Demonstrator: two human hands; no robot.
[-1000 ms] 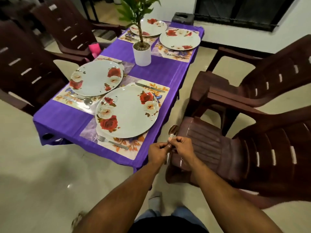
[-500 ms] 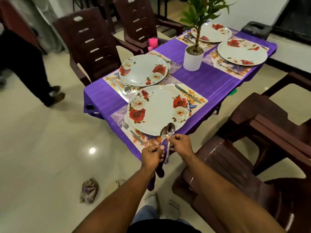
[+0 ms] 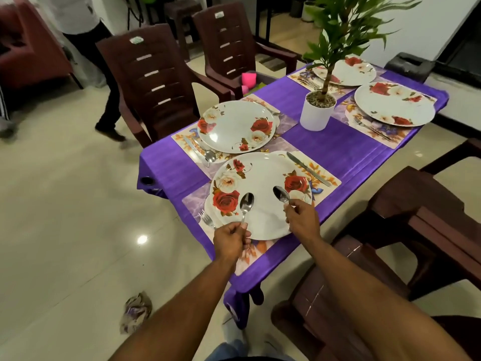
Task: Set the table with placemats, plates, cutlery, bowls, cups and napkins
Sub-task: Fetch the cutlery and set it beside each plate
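Spoons, one per hand, held over the nearest plate (image 3: 263, 194). Left hand (image 3: 230, 237) at 7 o'clock of that plate, fingers curled round the handle of the left spoon (image 3: 246, 204), bowl pointing up toward 12. Right hand (image 3: 302, 220) at 4 o'clock of the plate, pinching the right spoon (image 3: 281, 194) close behind its bowl, tilted toward 10 o'clock. Both spoons apart from each other, above the white middle of the plate; cannot tell whether either touches it.

Plate with red and white roses, resting on a flowered placemat (image 3: 322, 178) at the near corner of a purple tablecloth (image 3: 346, 149). Fork (image 3: 207, 220) at 8 o'clock of the plate, knife (image 3: 308, 169) at 2 o'clock, both on the placemat.

Second plate (image 3: 235, 126) at 11 o'clock, just beside the first, with a knife and a spoon lying at its 7 o'clock edge. Two more plates at the far end of the table, toward 1 and 2 o'clock. White pot with a green plant (image 3: 316, 113) between the near and far settings. Dark brown plastic chairs (image 3: 153, 82) around the table. Crumpled rag (image 3: 135, 311) on the tiled floor at 7 o'clock.
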